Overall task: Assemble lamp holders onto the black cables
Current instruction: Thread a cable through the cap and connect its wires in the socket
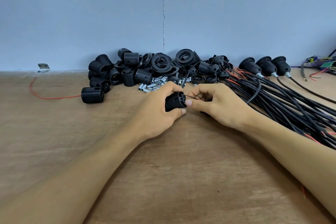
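Observation:
My left hand (158, 111) grips a black threaded lamp holder (175, 101) just above the wooden table (163, 169). My right hand (216, 103) pinches thin wires (192, 98) at the holder's end, where a bit of red shows between its fingers. A black cable (256, 92) loops from behind my right hand toward the bundle of black cables (291, 102) lying on the right. A pile of black lamp holders and rings (145, 69) sits against the wall, with small metal tubes (154, 85) in front of it.
Three assembled holders on cables (263, 67) lie at the back right, beside coloured wires and a green board (325, 64). A loose holder (91, 95) with a red wire (45, 96) lies at left. A metal bracket (43, 66) sits at the wall.

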